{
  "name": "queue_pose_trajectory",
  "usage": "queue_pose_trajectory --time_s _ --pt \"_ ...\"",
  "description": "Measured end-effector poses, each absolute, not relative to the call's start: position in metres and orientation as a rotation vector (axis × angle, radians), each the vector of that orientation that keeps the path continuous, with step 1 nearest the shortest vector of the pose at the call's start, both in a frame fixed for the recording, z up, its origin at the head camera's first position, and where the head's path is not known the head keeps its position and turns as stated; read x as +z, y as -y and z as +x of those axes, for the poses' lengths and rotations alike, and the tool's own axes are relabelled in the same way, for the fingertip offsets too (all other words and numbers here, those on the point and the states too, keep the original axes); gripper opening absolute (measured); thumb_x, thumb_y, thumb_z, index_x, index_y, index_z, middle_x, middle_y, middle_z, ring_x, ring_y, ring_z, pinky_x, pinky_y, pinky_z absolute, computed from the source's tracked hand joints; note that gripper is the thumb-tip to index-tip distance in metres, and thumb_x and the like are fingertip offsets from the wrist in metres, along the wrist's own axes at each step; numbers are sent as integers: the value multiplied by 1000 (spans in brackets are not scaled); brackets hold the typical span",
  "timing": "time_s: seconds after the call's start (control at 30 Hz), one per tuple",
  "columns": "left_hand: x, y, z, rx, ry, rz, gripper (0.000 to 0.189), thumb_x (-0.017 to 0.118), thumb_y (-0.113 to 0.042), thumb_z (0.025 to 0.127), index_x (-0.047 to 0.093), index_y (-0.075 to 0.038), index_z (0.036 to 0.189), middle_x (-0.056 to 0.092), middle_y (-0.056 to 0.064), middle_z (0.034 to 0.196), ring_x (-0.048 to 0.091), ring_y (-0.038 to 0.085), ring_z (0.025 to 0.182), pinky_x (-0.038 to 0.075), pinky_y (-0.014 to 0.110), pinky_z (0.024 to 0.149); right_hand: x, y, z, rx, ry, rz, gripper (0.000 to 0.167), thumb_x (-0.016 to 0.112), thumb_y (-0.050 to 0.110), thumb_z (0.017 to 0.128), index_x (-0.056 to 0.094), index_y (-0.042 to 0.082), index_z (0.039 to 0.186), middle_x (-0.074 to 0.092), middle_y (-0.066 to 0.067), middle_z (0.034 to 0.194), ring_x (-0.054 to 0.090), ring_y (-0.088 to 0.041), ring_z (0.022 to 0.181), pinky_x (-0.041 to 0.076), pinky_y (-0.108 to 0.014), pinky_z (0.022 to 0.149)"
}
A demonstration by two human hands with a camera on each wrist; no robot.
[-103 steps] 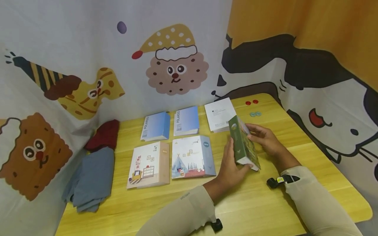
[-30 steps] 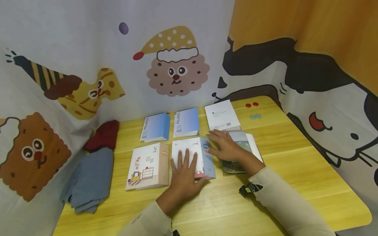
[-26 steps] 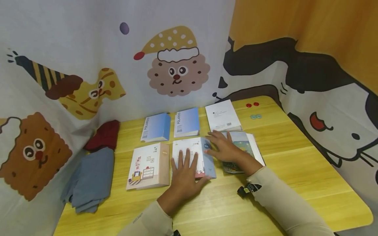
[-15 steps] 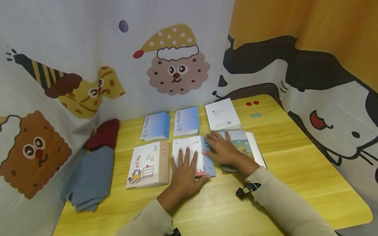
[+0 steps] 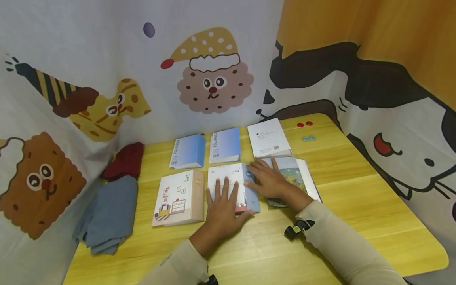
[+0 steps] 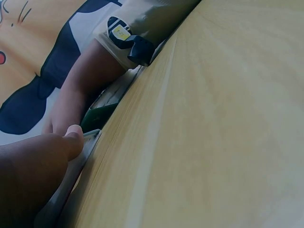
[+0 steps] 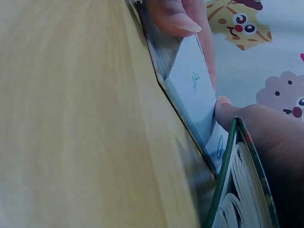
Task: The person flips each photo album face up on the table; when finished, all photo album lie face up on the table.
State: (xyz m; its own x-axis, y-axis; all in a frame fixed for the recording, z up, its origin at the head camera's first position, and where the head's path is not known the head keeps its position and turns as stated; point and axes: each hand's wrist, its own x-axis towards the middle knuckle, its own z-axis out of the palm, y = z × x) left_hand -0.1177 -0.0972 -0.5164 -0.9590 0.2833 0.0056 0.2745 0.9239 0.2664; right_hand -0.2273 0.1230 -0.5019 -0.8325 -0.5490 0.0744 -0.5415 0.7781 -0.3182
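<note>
My left hand [image 5: 221, 215] rests with spread, straight fingers on the cover of a white book with a blue spine [image 5: 252, 200]. Its thumb lies by the near edge. My right hand [image 5: 271, 182] touches that blue spine with its thumb and lies partly over a green book [image 5: 293, 178] with a painted garden-like cover. In the right wrist view, the green book's curved pages [image 7: 244, 175] show beside the upright pale blue spine [image 7: 192, 90]. The right hand's palm is hidden. Both books lie on the table, side by side.
To the left lies a white book with a beige spine [image 5: 197, 198]. Behind are two blue books, a left one [image 5: 187, 152] and a right one [image 5: 225, 145], and a white book [image 5: 268, 136]. Folded grey cloth [image 5: 114, 215], dark red cloth [image 5: 128, 160], red discs [image 5: 300, 125] and teal discs [image 5: 308, 138] flank them.
Earlier both hands held the green book raised; now it lies flat to the right of the blue-spined book. The left hand has moved left onto that book. During the last second, the hands barely move.
</note>
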Motion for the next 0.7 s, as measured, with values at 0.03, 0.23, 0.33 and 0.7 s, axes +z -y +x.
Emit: queue_pose_trajectory --time_s 0.03,0.23,0.33,0.7 --pt "-516 97 -118 414 -3048 442 107 40 -90 98 15 -23 178 1 17 185 -4 47 171 5 81 130 -502 -123 -227 -519 -2942 -901 75 57 60 108 46 14 167 48 -17 171 28 -41 167 1 -81 130" --pt "-516 98 -117 406 -3044 441 110 42 -91 97 13 -22 178 0 17 185 -5 46 171 4 81 130 -503 -123 -228 -531 -2954 -906 74 59 60 108 48 15 166 51 -15 169 31 -40 166 3 -80 131" --pt "-517 98 -118 405 -3045 432 111 43 -91 96 13 -23 178 -1 16 185 -6 45 171 4 81 131 -504 -124 -230 -540 -2954 -909 74 59 60 107 50 15 165 52 -14 168 33 -39 166 3 -80 131" --pt "-518 96 -118 623 -3058 405 106 50 -82 100 14 -20 178 4 18 186 2 47 171 10 81 130 -502 -126 -229 -837 -2946 -898 69 65 52 106 54 13 161 49 -18 169 45 -42 158 4 -81 130"
